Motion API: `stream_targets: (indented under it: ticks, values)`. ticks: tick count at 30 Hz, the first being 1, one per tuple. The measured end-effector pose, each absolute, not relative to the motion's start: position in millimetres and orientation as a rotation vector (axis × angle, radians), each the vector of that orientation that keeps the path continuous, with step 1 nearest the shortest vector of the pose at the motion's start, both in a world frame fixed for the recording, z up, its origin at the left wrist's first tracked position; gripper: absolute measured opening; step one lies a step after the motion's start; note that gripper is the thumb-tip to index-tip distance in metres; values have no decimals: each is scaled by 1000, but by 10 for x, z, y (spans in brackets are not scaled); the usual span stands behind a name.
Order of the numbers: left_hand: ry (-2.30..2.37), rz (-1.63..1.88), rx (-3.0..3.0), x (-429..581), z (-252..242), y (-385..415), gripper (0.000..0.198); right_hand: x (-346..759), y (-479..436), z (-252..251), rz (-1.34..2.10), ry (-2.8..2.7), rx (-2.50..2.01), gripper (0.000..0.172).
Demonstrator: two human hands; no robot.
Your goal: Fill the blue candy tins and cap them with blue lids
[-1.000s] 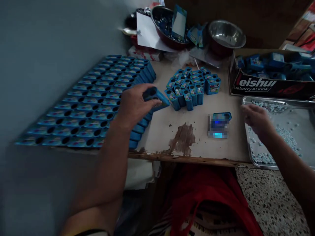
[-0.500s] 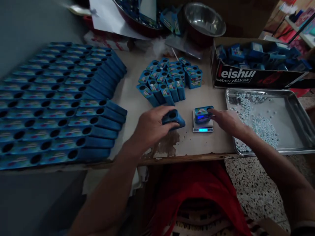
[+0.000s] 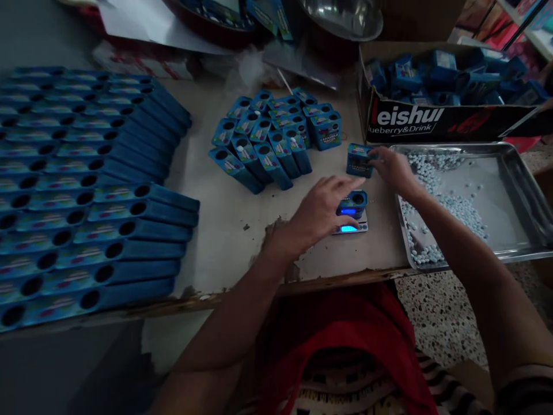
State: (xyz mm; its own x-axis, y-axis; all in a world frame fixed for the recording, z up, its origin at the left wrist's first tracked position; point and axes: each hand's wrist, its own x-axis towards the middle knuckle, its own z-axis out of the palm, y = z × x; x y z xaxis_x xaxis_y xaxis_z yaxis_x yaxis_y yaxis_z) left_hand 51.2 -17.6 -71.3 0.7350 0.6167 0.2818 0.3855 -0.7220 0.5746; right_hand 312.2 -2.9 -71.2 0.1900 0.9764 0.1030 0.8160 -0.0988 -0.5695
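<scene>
A small digital scale (image 3: pixel 352 226) with a lit blue display sits on the table near the front edge. On it rests a blue tin (image 3: pixel 353 203) with a round hole in its top. My left hand (image 3: pixel 317 213) lies over that tin, fingers curled on its left side. My right hand (image 3: pixel 391 167) holds a second blue tin (image 3: pixel 359 160) at the left rim of a metal tray (image 3: pixel 525 202) strewn with small pale blue candies (image 3: pixel 458 208). A cluster of open blue tins (image 3: pixel 270 138) stands behind the scale.
Long rows of blue tins (image 3: pixel 86 184) cover the table's left side. A cardboard box (image 3: pixel 410 121) full of blue tins stands at the back right. Metal bowls (image 3: pixel 341 17) and paper lie along the back edge. Red cloth (image 3: pixel 345 340) lies below the table edge.
My left hand carried a blue tin rightwards and set it on the scale. My right hand lifted the earlier tin off the scale and moved it back towards the tray.
</scene>
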Motion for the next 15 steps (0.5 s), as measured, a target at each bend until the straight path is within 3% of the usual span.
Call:
stream_targets:
  ticks: [2,5,8,12,15]
  values:
    - [818,717,2429,312,-638,-164,80,3307,-97,-719,690,-1326,-1750,17]
    - [971,829,2324,20,-558,-136,55,3576,-262,-649,1033,-761,-1517,26]
    - [1079,957,2243,-153,-577,-123,41,3636,-453,-554,1154,-326,-1421,27]
    - [1163,994,2190,-226,-712,-153,39,3367,-663,-453,1270,-229,-1390,25]
    - [1169,1001,2096,-254,-832,-164,46,3168,-758,-373,1416,-323,-1423,14]
